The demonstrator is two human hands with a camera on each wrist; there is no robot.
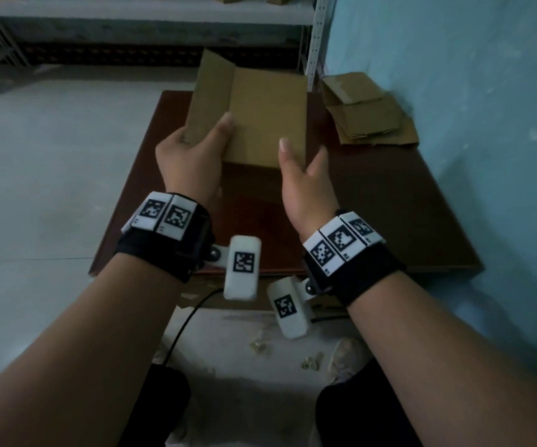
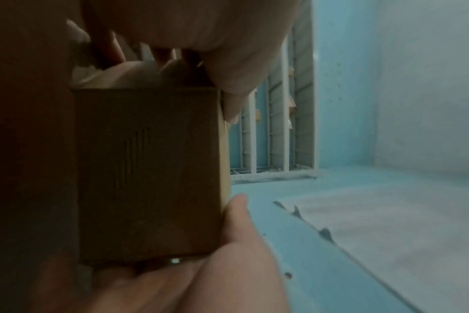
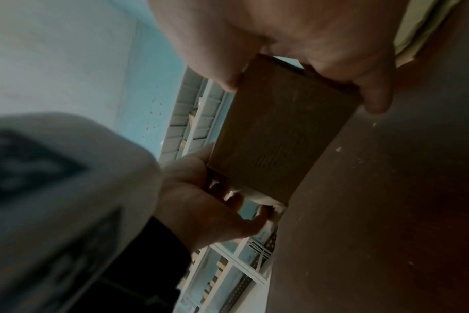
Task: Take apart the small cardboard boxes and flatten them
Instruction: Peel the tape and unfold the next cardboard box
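Note:
A small brown cardboard box point(image 1: 264, 121) is held tilted above the dark brown table point(image 1: 389, 204), with one flap point(image 1: 210, 82) standing open at its far left. My left hand point(image 1: 204, 130) grips the box's left side, thumb on the top face and fingers wrapped behind. My right hand point(image 1: 302, 156) holds the near right corner, thumb on top and fingers along the right side. In the left wrist view the box point(image 2: 147, 169) fills the middle between both hands. In the right wrist view the box point(image 3: 276, 137) is pinched at both ends.
A pile of flattened cardboard point(image 1: 370, 114) lies at the table's back right corner, against the blue wall point(image 1: 454, 59). A white metal shelf rack point(image 1: 314, 43) stands behind the table. Pale floor point(image 1: 51, 156) lies to the left. A black cable point(image 1: 180, 330) hangs below the table's near edge.

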